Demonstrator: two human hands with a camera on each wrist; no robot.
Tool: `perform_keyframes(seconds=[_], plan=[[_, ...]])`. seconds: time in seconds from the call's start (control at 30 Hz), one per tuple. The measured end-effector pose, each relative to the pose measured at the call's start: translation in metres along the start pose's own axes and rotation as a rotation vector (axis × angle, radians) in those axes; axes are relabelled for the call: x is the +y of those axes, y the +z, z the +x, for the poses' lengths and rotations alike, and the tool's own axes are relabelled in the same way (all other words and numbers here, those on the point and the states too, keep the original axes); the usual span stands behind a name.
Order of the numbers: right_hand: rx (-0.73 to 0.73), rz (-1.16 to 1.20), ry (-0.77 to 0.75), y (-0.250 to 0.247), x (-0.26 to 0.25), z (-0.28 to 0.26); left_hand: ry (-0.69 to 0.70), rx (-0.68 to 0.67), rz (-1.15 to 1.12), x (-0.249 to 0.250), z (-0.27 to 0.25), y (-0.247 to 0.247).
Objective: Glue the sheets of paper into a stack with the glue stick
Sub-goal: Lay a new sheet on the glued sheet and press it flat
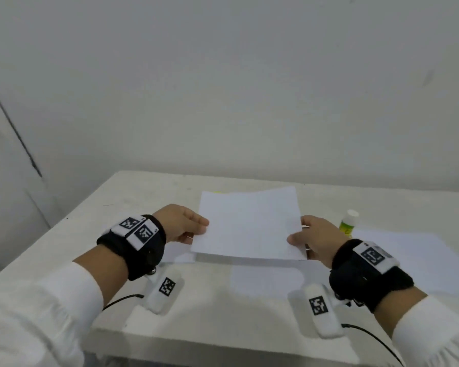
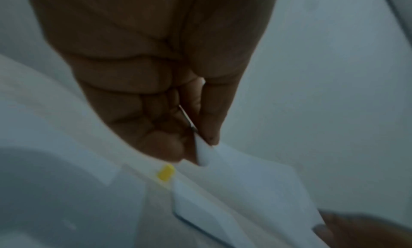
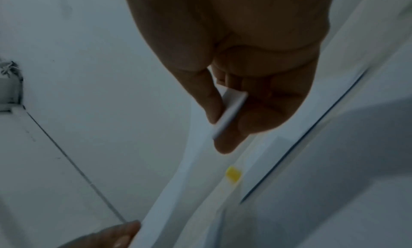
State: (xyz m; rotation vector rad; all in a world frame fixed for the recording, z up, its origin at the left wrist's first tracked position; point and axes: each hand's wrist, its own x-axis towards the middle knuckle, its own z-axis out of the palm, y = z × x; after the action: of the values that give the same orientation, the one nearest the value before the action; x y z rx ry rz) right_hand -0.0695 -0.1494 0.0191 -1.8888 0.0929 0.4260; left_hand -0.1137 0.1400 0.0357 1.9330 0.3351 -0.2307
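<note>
White paper sheet [image 1: 249, 223] held up just over table [image 1: 133, 186], slightly bowed, plain and blank. Left edge pinched by left hand [image 1: 182, 223], right edge pinched by right hand [image 1: 317, 238]. More paper [image 1: 408, 250] laid flat underneath. Glue stick [image 1: 349, 221] stood upright beyond right hand, untouched.

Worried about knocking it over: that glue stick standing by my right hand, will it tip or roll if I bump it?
Probably. The glue stick stands upright on a narrow base, so a nudge could topple it. Its round body would likely roll across the table.
</note>
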Motion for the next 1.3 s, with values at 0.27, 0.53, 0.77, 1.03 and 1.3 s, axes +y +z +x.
perform_keyframes(seconds=[0.27,0.53,0.77,1.03,1.3], plan=[[0.070,-0.289,0.135,-0.044,0.045,-0.020,0.032,-0.150,0.398,-0.001,0.015,0.080],[0.022,-0.447,0.252,-0.035,0.051,-0.010,-0.010,-0.203,0.666,-0.004,0.021,0.093],[-0.015,-0.380,0.308,-0.043,0.055,-0.003,-0.011,-0.214,0.673,-0.007,0.022,0.091],[-0.033,-0.348,0.314,-0.046,0.059,-0.001,-0.007,-0.219,0.640,-0.011,0.020,0.091],[-0.025,-0.325,0.314,-0.046,0.061,0.000,-0.003,-0.220,0.635,-0.012,0.019,0.092]])
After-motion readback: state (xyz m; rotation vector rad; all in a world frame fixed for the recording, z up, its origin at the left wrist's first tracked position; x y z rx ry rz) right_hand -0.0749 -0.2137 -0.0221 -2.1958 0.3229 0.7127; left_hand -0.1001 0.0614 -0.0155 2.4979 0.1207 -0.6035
